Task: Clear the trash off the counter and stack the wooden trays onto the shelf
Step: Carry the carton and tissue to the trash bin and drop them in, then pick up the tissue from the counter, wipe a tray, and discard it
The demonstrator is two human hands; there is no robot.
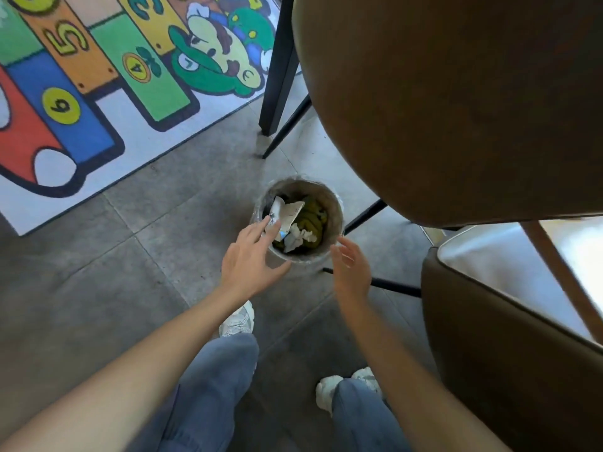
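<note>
A small round trash bin (334, 203) with a clear liner stands on the grey floor tiles. Inside lie crumpled white paper (287, 216), tissue and yellow-green scraps. My left hand (251, 256) hovers over the bin's near-left rim, fingers spread, fingertips touching or just above the paper. My right hand (350, 265) is at the bin's near-right side, fingers apart, holding nothing. No counter, wooden trays or shelf are in view.
A brown upholstered chair (440, 109) with black legs looms over the bin at the right; a second brown chair (505, 353) is at the lower right. A colourful numbered play mat (98, 93) covers the floor at the upper left. My legs and white shoes are below.
</note>
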